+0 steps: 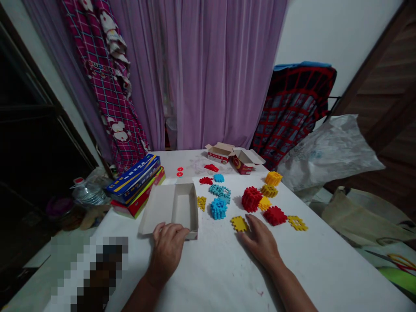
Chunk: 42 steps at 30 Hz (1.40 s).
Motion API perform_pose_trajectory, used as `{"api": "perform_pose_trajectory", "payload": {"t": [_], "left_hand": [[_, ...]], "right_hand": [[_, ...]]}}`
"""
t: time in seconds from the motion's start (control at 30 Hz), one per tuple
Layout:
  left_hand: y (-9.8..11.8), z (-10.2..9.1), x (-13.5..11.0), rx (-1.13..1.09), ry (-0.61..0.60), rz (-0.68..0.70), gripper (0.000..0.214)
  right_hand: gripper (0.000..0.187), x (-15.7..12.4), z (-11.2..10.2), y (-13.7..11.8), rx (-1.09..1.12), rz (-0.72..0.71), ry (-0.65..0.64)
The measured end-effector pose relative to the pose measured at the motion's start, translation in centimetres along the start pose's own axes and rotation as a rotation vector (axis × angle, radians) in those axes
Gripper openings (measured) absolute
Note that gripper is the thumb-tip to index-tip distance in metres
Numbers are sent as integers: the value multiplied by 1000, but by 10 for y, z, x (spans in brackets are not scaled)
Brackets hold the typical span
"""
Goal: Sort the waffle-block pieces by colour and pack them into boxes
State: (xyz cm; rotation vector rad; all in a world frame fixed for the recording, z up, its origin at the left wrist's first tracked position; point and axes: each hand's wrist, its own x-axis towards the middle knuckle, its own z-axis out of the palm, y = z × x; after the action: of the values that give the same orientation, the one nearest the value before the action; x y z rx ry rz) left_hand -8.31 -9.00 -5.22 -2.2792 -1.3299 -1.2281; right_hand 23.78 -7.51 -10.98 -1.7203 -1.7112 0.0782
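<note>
My left hand (167,249) rests on the white table (211,277), fingers curled over the near edge of an open white cardboard box (175,208). Lying flat with fingers stretched, my right hand (261,242) has its fingertips beside a flat yellow interlocking tile (239,223). Ahead lie several plastic interlocking pieces: a red block (251,199), a second red block (274,215), a blue block (218,209), a light blue flat piece (221,191), yellow pieces (297,222) and an orange-yellow block (273,178).
A stack of colourful boxes (136,184) sits at the left. Two small open cartons (232,158) stand at the table's far edge before a purple curtain. A plastic bag (328,151) lies at the right, a water bottle (87,193) at the left.
</note>
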Motion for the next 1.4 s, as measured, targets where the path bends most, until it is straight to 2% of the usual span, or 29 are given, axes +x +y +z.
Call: {"api": "perform_pose_trajectory", "payload": {"t": [0.17,0.33,0.53,0.77,0.9,1.0,1.17,1.4], "left_hand": [[-3,-4,-5,-18,-20,12,23],[-1,0,-8,-71,30,-40,25],[-2,-9,-7,-9,48,3,20],[3,-10,-5,-27,39,-10,25],[3,-9,-5,-21,50,-10,24],[1,-11,-4,-2,43,8,23],[-4,-18,-5,49,-7,36,21],[-5,-18,-6,67,-8,15,24]], "right_hand": [[58,1,1,-12,-77,-14,-91],[55,2,7,-14,-95,-19,-58],[46,1,12,-11,-61,-68,-23],[60,3,11,-24,-95,-45,-28],[46,7,14,-28,-100,-72,-47],[42,9,16,-24,-67,-78,-3],[47,4,18,-16,-57,-26,114],[57,-4,11,-26,-133,16,46]]}}
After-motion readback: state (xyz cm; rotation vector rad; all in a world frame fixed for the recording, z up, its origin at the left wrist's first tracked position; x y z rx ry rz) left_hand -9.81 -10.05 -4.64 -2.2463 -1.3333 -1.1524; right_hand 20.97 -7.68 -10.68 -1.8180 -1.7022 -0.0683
